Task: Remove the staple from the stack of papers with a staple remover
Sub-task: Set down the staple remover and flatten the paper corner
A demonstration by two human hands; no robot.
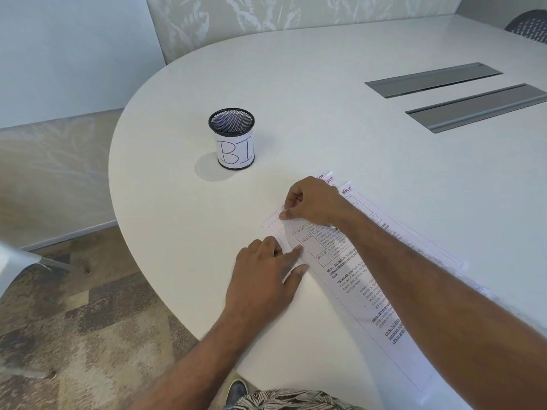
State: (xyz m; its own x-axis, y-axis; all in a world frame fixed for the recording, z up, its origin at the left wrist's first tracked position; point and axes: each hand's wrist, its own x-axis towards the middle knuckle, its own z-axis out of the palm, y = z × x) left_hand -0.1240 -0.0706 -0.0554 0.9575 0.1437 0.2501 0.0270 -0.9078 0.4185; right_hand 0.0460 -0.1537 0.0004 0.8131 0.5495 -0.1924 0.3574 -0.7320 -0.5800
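A stack of printed papers (359,279) lies on the white table (296,113), its sheets fanned slightly apart at the far end. My right hand (310,204) is at the stack's far left corner, fingers curled and thumb tip down on the sheet, pinching there. No staple remover or staple shows; whatever lies inside the curled fingers is hidden. My left hand (263,270) rests flat at the stack's left edge, with straight fingers and thumb pressing the paper down.
A black mesh pen cup (231,137) with a paper label stands on the table, beyond and left of my hands. Two grey cable-slot covers (435,79) are set into the tabletop at the far right. The table's curved edge runs close on my left, above patterned carpet.
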